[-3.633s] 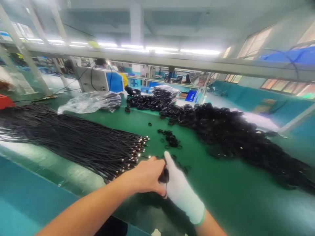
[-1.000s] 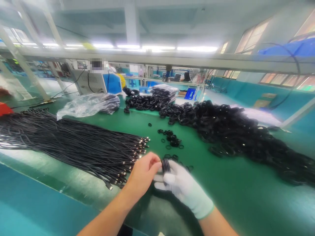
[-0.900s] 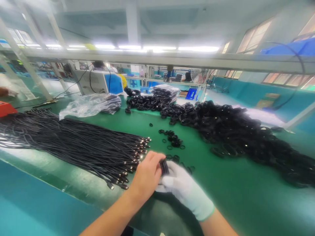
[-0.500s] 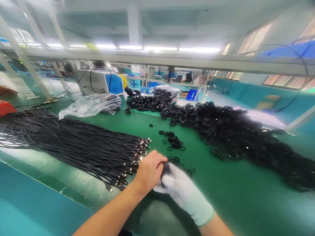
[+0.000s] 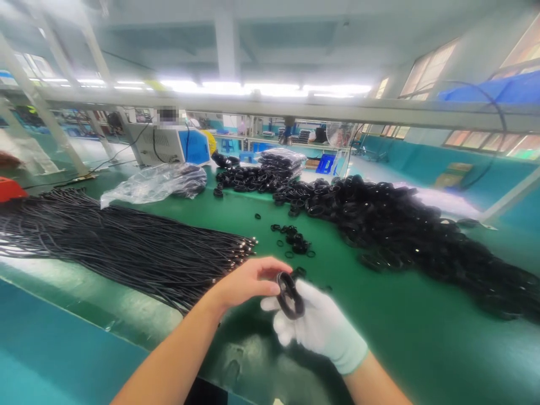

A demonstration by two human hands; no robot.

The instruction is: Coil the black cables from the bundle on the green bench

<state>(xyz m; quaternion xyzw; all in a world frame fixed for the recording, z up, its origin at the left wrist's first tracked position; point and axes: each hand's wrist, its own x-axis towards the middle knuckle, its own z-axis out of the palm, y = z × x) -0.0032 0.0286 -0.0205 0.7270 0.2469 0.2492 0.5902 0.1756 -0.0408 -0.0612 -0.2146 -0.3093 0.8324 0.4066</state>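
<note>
A coiled black cable (image 5: 289, 295) is held between my two hands above the green table. My bare left hand (image 5: 253, 279) has its thumb and fingertips at the coil's upper left side. My right hand (image 5: 314, 318), in a white glove, grips the coil from the right. To the left lies a wide bundle of straight black cables (image 5: 126, 247), with metal connectors at its right end near my left wrist. Small black rings (image 5: 297, 241) lie just beyond my hands.
A large heap of black coiled cables (image 5: 379, 219) stretches across the right and back. Clear plastic bags (image 5: 156, 181) lie at the back left, near a white and blue machine (image 5: 172, 145). A red object (image 5: 12, 189) sits at the left edge.
The coil has turned so that its opening faces the camera. My left hand has shifted slightly left and its fingers have spread somewhat around the coil's edge.
</note>
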